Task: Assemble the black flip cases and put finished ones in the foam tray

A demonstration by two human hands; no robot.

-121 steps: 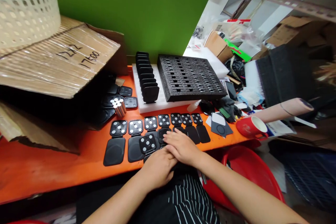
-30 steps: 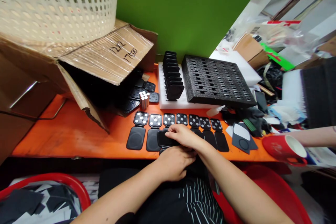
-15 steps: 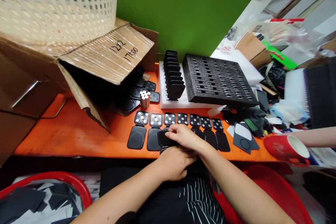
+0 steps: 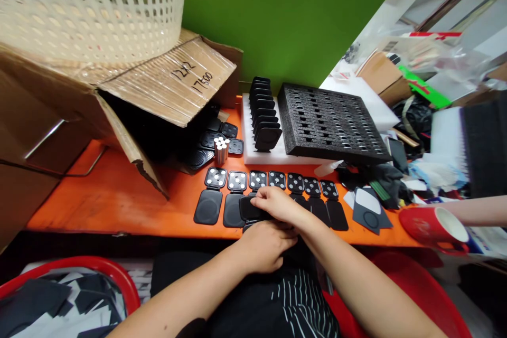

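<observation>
My right hand (image 4: 277,203) is closed, with thumb and fingertips pinching a flat black panel (image 4: 247,208) near the front edge of the table. Just below it, my left hand (image 4: 263,247) is curled shut under the right wrist. A black edge runs beneath that hand, but its grip is hidden. Around the hands lies a row of hinged black panel pairs. Their small upper squares, such as this dotted square (image 4: 237,180), carry silvery round discs. Their larger lower panels, such as the leftmost black panel (image 4: 208,207), lie flat; some are partly covered by my hands.
Silvery cylinder stacks (image 4: 221,151) stand behind the row. Black plates (image 4: 268,137) stand upright in white foam (image 4: 253,157), beside a slotted dark foam block (image 4: 332,121). An open cardboard box (image 4: 166,84) is left, a red mug (image 4: 431,224) right. Another person's forearm (image 4: 485,210) reaches in.
The camera view has shifted slightly, so the table items appear a little farther right. Both hands keep nearly the same pose, and the pinched black panel has barely moved.
</observation>
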